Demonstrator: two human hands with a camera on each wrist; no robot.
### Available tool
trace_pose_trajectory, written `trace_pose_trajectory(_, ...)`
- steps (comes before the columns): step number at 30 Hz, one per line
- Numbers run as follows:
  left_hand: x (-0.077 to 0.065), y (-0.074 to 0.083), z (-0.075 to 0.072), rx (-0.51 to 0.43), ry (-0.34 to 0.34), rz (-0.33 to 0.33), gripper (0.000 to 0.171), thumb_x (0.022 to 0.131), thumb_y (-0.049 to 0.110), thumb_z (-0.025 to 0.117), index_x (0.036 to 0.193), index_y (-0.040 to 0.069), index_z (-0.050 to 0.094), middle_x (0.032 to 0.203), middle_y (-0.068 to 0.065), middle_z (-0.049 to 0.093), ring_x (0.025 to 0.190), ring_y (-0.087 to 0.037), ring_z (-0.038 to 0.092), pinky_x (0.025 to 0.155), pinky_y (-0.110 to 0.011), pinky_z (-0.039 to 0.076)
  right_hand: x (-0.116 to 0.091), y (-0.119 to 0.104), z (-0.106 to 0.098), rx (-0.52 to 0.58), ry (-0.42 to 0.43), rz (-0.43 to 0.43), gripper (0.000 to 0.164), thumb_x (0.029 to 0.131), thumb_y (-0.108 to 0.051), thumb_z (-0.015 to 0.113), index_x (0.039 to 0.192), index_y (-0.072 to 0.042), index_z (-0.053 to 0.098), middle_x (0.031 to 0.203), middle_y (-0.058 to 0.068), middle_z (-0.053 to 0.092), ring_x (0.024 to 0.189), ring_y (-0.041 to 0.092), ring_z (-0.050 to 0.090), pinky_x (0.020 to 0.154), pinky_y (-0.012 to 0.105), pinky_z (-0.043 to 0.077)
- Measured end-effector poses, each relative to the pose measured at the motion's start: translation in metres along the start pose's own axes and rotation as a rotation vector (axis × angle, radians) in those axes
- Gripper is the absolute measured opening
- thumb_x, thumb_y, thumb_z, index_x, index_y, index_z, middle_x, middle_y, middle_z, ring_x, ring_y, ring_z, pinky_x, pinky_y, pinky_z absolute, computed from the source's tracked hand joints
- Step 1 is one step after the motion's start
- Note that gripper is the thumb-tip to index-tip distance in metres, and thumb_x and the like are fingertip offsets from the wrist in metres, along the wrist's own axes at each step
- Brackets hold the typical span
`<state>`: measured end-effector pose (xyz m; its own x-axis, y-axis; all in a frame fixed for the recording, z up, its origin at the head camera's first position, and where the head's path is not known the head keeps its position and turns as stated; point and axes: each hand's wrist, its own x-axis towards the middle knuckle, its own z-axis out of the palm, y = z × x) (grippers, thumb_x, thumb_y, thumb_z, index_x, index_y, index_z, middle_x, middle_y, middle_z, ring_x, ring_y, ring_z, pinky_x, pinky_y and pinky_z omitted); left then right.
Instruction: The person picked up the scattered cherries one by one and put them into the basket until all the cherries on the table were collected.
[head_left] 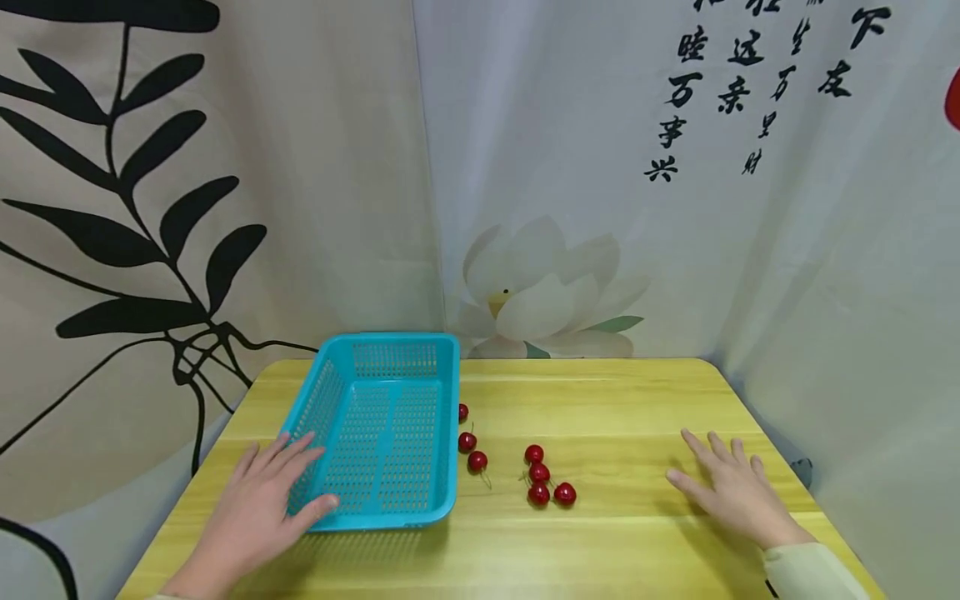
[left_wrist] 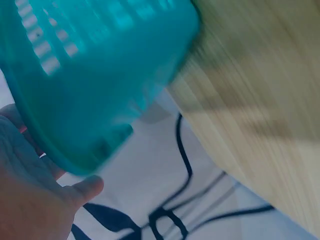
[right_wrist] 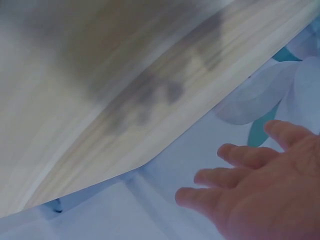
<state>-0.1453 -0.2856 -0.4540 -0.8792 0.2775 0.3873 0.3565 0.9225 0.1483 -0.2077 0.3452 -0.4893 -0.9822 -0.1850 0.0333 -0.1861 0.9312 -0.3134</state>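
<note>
Blue basket [head_left: 408,442] sits left of centre on the wooden counter [head_left: 622,417], open face up. Three cherries [head_left: 477,462] lie just beside its right wall, the farthest partly hidden by the rim. Four more [head_left: 538,472] sit in a tight cluster further right.

Left grip [head_left: 258,508] lies at the basket's near-left side: fingers straight and spread across the left rim, thumb out over the near corner. Reads as loose, not curled round the rim. Left wrist view is blurred; firmness of contact cannot be told. Right grip [head_left: 731,492] hovers over the counter's right side, fingers spread, holding nothing, well apart from the fruit.

Step in hand, as judged: handling the basket by its left side. Best done by settling the fingers along the outer wall, thumb over the rim, with level, gentle pressure; pushing on one corner alone would likely swing it. The near cherries leave little room on the right, so a rightward shove risks rolling or bruising them. Round fruit likely wants a light pinch, perhaps by the stem.

Basket's long axis runs near to far, away from the person, short ends facing near and far. One stem of the near three points toward the person, slightly right.
</note>
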Motion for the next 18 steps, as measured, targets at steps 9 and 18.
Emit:
trace_pose_trajectory(9,-0.002,0.049,0.016,-0.057,-0.161,-0.039,0.072,0.084,0.073,0.057,0.123,0.013,0.067,0.121,-0.005,0.065,0.113,-0.030,0.055,0.094,-0.062,0.039,0.012,-0.056,0.008,0.116,0.015,-0.177,0.064,0.092,-0.051,0.063,0.140,-0.010,0.054,0.134,0.011,0.058,0.115,0.031,0.054,0.091,0.056,0.046)
trace_pose_trajectory(18,-0.003,0.074,0.025,0.013,-0.189,-0.143,0.077,0.082,0.084,0.041,0.106,0.018,0.073,0.108,-0.001,0.070,0.107,-0.027,0.059,0.091,-0.060,0.041,0.026,-0.115,0.045,0.064,0.048,-0.516,0.032,0.085,-0.023,0.079,0.115,-0.012,0.071,0.111,-0.001,0.069,0.099,0.016,0.062,0.082,0.043,0.054)
